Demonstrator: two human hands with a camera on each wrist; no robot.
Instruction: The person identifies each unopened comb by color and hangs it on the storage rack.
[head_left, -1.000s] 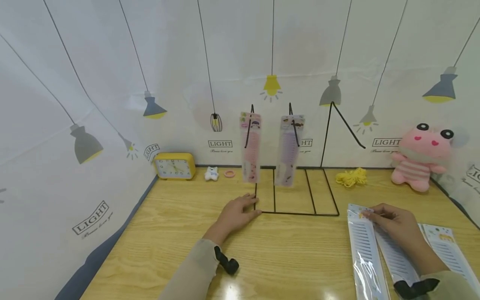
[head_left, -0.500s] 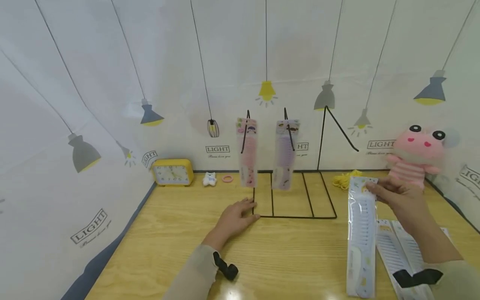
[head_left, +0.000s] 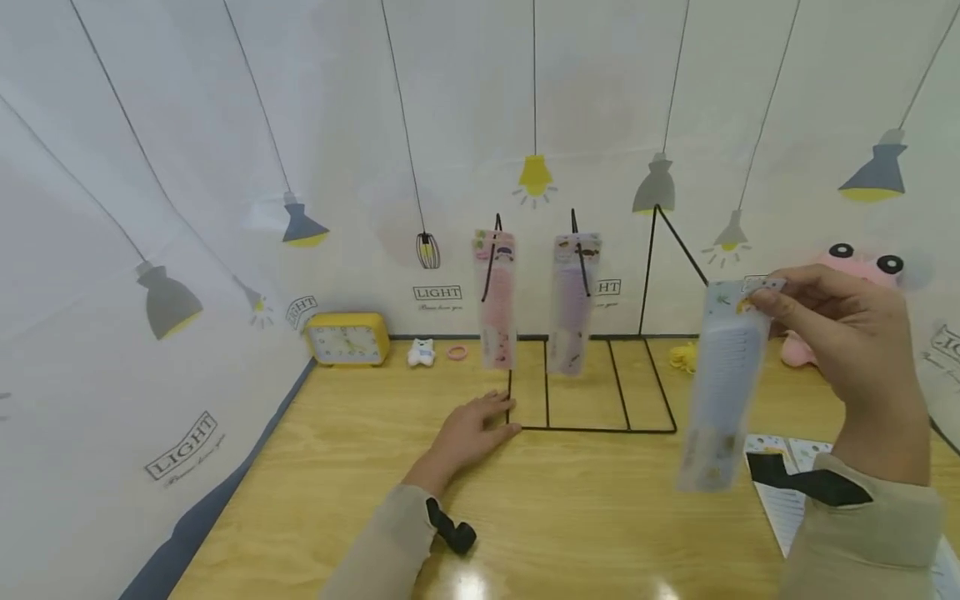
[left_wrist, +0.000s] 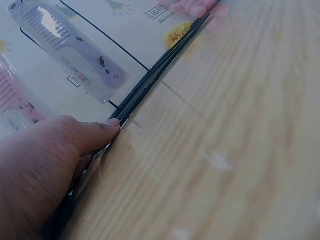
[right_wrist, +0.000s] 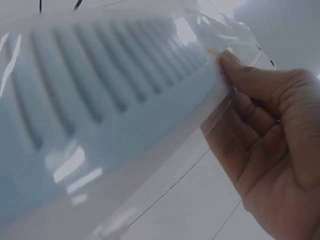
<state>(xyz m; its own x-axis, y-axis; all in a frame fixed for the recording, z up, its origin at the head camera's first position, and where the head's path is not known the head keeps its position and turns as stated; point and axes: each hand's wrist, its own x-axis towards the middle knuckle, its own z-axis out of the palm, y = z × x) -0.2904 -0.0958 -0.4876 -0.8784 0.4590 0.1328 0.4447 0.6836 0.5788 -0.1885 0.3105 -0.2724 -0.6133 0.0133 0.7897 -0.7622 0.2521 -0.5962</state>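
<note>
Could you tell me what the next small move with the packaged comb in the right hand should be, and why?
Probably carry the blue packaged comb left and up toward the free hook of the wire rack. The right hand pinches it by its top in the air, two hooks carry combs, and the left hand rests at the rack's base.

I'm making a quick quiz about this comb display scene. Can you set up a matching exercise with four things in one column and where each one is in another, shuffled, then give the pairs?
Things:
1. pale blue packaged comb
2. pink packaged comb
3. yellow clock
4. left hand

Places:
A. standing on the table by the back wall, at the left
B. resting at the near left corner of the black wire rack's base
C. hanging from the rack's left hook
D. held up in the air, pinched at its top by the right hand

Pairs: 1-D, 2-C, 3-A, 4-B
</note>
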